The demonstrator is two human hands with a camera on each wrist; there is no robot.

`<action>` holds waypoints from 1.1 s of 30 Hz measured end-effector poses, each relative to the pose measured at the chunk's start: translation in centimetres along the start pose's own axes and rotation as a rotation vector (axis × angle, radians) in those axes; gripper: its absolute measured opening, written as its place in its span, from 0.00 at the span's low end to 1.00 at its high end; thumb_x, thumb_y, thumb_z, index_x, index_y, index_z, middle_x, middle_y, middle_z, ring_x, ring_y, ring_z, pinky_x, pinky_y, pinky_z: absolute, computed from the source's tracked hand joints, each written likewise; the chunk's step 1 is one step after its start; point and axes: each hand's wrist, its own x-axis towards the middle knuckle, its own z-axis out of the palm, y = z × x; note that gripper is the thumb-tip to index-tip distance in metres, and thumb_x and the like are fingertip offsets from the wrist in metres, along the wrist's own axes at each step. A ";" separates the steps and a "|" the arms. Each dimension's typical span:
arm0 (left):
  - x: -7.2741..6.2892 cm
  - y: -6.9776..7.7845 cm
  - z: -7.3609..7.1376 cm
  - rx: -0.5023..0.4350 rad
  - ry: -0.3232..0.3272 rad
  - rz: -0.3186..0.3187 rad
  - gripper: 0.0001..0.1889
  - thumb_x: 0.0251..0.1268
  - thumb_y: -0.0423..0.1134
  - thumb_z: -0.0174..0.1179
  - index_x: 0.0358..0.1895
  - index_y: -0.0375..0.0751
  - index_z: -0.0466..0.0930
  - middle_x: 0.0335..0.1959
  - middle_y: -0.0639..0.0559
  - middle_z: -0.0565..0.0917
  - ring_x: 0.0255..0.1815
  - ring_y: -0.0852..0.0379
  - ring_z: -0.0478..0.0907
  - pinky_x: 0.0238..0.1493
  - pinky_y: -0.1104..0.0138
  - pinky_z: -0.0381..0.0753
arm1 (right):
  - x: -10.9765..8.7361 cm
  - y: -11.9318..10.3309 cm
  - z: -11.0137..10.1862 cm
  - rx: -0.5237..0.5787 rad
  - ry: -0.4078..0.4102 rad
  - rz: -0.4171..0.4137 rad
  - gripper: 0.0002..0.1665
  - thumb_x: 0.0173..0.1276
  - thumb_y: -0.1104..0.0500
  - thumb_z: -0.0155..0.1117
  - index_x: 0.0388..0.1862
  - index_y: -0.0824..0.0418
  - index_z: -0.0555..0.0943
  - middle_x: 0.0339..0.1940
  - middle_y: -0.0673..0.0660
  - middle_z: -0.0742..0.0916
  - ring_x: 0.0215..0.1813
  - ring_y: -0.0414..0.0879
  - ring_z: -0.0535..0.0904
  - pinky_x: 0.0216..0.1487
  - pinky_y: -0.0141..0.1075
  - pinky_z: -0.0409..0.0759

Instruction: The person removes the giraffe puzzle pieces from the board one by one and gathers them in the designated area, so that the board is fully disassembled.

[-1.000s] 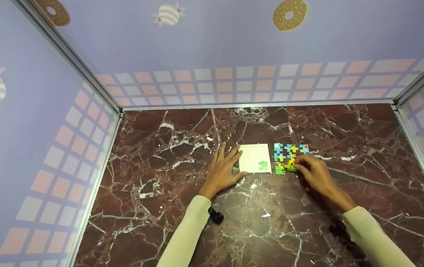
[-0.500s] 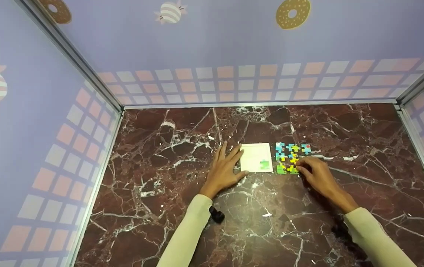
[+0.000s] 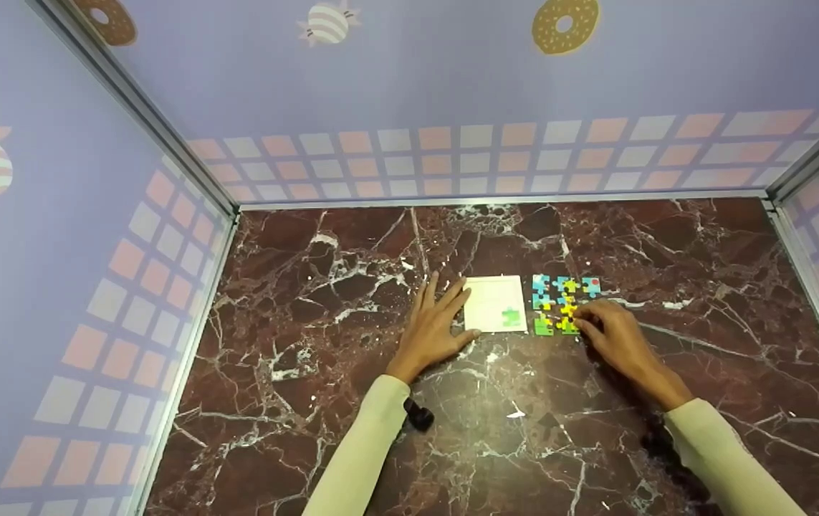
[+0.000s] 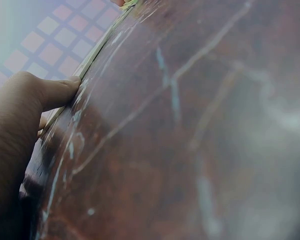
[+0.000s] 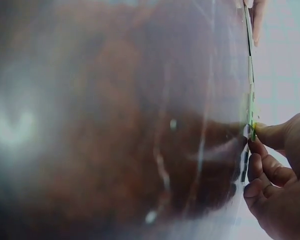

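Observation:
A pale square puzzle board (image 3: 484, 304) lies on the table, with one green piece (image 3: 511, 317) set in its lower right corner. My left hand (image 3: 430, 333) rests spread along the board's left side, fingertips at its left edge and thumb at the lower one. To the right of the board, several jigsaw pieces (image 3: 541, 287) in blue, green and yellow are laid out in rough rows. Over their lower right part, my right hand (image 3: 613, 337) pinches a yellow-green puzzle piece (image 3: 568, 325) between thumb and finger. In the right wrist view, a green edge (image 5: 253, 131) shows at those fingertips.
The dark red marbled table (image 3: 352, 444) is bounded by lilac walls (image 3: 409, 86) at the back and both sides. A small white scrap (image 3: 516, 415) lies nearer the front. Pale sleeves cover both forearms, with a black wrist device (image 3: 419, 416) by the left one.
The yellow-green piece under my right fingers has shifted slightly toward me, together with those fingers. My left hand stays in place at the board.

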 end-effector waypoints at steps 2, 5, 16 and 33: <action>0.0 0.0 0.0 0.001 0.001 0.003 0.46 0.74 0.71 0.60 0.87 0.50 0.67 0.91 0.56 0.58 0.93 0.35 0.38 0.91 0.42 0.36 | 0.1 0.0 -0.1 -0.003 -0.007 0.008 0.06 0.70 0.73 0.77 0.44 0.67 0.90 0.40 0.59 0.91 0.43 0.54 0.86 0.45 0.46 0.83; 0.1 0.0 0.0 0.004 0.003 0.005 0.46 0.74 0.71 0.59 0.87 0.50 0.67 0.91 0.56 0.58 0.93 0.35 0.38 0.91 0.41 0.36 | 0.3 -0.2 -0.3 -0.006 -0.019 0.016 0.07 0.70 0.73 0.76 0.45 0.68 0.90 0.42 0.60 0.90 0.44 0.55 0.86 0.45 0.48 0.84; 0.2 -0.2 0.1 -0.003 -0.004 -0.003 0.46 0.75 0.70 0.61 0.87 0.50 0.67 0.91 0.57 0.57 0.93 0.35 0.38 0.91 0.40 0.36 | 1.8 -2.3 0.9 0.021 -0.085 -0.009 0.09 0.70 0.72 0.75 0.48 0.67 0.91 0.45 0.60 0.91 0.49 0.55 0.85 0.52 0.52 0.87; 0.2 -0.1 0.1 0.018 0.002 0.005 0.46 0.74 0.71 0.61 0.87 0.49 0.67 0.91 0.56 0.58 0.93 0.34 0.39 0.91 0.41 0.36 | 4.1 -4.5 3.7 -0.019 -0.177 -0.112 0.09 0.70 0.67 0.79 0.46 0.66 0.90 0.42 0.59 0.88 0.46 0.55 0.82 0.49 0.51 0.85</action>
